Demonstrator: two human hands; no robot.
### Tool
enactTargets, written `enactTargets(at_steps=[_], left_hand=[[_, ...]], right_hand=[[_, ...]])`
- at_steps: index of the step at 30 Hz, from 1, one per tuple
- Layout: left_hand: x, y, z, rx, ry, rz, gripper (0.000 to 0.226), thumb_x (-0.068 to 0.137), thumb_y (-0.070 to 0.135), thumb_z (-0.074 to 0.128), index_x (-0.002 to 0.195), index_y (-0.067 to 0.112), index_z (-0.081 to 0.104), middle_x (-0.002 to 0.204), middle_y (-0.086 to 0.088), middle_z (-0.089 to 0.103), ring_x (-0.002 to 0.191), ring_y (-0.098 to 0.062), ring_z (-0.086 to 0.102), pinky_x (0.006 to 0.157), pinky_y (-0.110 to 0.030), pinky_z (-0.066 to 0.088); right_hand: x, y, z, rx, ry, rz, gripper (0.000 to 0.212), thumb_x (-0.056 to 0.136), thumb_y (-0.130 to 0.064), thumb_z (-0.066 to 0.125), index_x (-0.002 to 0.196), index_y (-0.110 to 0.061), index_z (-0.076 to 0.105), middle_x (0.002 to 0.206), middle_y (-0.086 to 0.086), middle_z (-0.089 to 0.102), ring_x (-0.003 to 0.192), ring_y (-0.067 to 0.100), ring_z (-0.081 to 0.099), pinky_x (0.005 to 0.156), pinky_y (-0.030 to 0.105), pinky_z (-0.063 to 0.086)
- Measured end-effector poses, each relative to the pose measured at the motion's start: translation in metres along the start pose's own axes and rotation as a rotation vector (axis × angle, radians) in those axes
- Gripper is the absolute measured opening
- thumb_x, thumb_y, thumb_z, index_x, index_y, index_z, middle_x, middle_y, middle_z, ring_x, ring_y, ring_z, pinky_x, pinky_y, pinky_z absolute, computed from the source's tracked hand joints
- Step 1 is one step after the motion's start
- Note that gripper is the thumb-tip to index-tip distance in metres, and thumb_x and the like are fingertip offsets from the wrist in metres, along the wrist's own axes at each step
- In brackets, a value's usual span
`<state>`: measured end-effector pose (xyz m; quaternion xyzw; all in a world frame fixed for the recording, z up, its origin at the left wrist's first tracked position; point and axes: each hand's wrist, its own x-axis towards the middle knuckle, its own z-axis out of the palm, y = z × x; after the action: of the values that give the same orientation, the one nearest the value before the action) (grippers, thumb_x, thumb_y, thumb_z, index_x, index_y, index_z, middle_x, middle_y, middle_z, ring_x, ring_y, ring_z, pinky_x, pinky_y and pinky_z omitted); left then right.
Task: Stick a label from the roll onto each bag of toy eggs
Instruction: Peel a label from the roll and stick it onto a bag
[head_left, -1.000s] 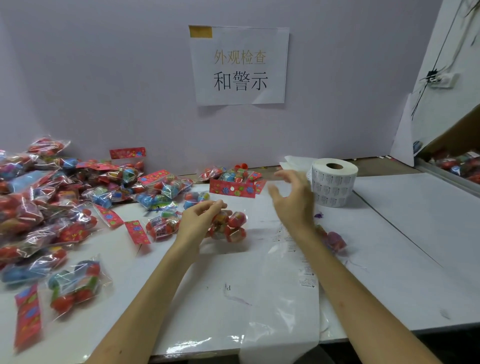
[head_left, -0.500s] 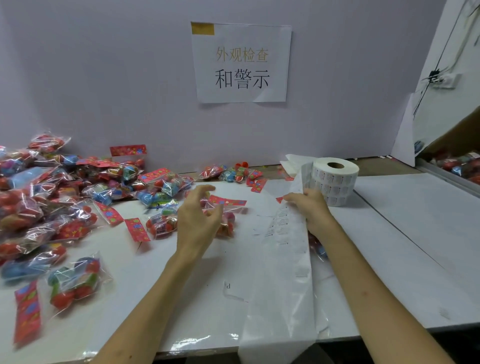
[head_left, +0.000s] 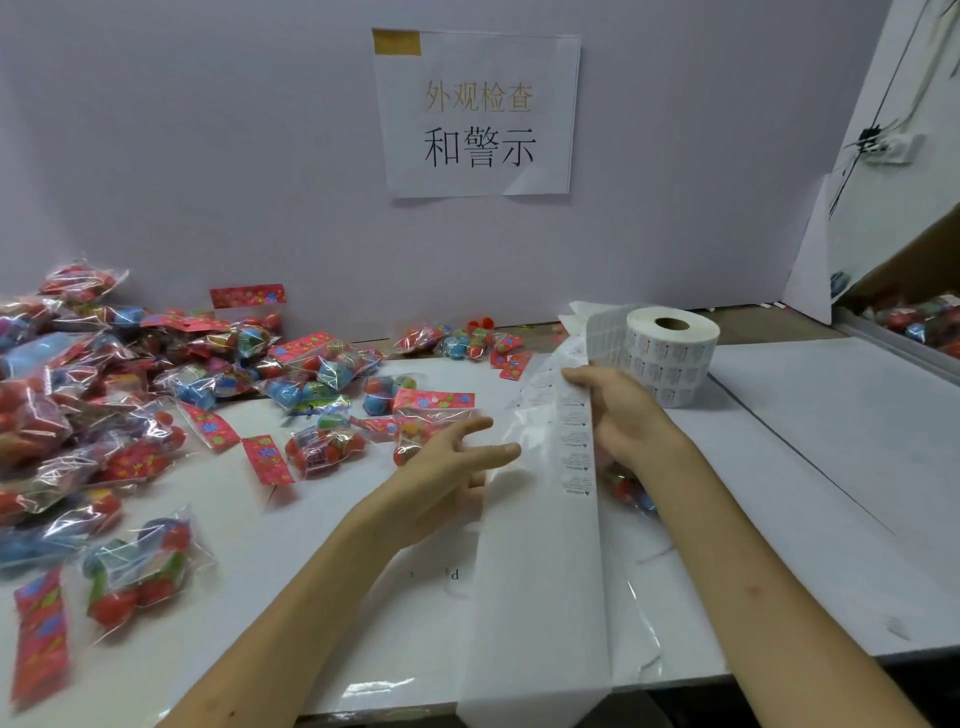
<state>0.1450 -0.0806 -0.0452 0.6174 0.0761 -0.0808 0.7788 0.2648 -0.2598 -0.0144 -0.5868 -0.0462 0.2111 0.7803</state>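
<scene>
A white label roll (head_left: 672, 353) stands upright at the back of the table. Its backing strip (head_left: 558, 519) runs from the roll toward the near edge and hangs over it. My right hand (head_left: 615, 410) grips the strip's right edge just in front of the roll, beside a column of printed labels (head_left: 576, 447). My left hand (head_left: 457, 457) hovers with fingers spread at the strip's left edge, holding nothing. Behind that hand lies a bag of toy eggs with a red header card (head_left: 431, 410). Another bag (head_left: 631, 491) sits partly hidden under my right wrist.
Several clear bags of red and blue toy eggs (head_left: 104, 395) are heaped over the left of the white table (head_left: 810, 467). A few more bags (head_left: 462, 340) lie by the back wall. A paper sign (head_left: 478, 111) hangs on the wall. A box with bags (head_left: 924, 322) is at far right.
My left hand let go of the bag, which now lies on the table, and moved right to the strip. My right hand took hold of the strip and lifted it.
</scene>
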Motion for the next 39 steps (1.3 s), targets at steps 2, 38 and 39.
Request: enactTargets(at_steps=[2,38,39], left_hand=[[0.001,0.000,0.005,-0.066,-0.002,0.003,0.084,0.070,0.014,0.087,0.141,0.028,0.045,0.110,0.006,0.052,0.088,-0.014,0.075,0.071,-0.034,0.062],[0.015,-0.019,0.020,-0.096,0.211,0.269,0.078,0.078,-0.030,0.043,0.117,0.030,0.075,0.106,-0.008,0.079,0.093,-0.025,0.077,0.069,-0.029,0.061],[0.015,-0.020,0.021,-0.090,0.209,0.275,0.078,0.078,-0.030,0.043,0.119,0.028,0.074,0.107,-0.006,0.079,0.093,-0.024,0.077,0.069,-0.027,0.061]], right_hand=[[-0.001,0.002,0.004,-0.003,-0.060,-0.015,0.024,0.098,-0.004,0.052,0.119,-0.005,0.065,0.113,0.017,0.074,0.099,0.029,0.074,0.075,0.040,0.060],[-0.014,0.011,0.009,-1.041,-0.123,-0.694,0.018,0.072,-0.025,0.090,0.083,-0.022,0.077,0.102,-0.012,0.067,0.106,0.008,0.058,0.097,0.036,0.045],[-0.014,0.011,0.008,-1.031,-0.127,-0.688,0.017,0.072,-0.023,0.091,0.082,-0.021,0.077,0.101,-0.011,0.068,0.106,0.008,0.058,0.096,0.035,0.045]])
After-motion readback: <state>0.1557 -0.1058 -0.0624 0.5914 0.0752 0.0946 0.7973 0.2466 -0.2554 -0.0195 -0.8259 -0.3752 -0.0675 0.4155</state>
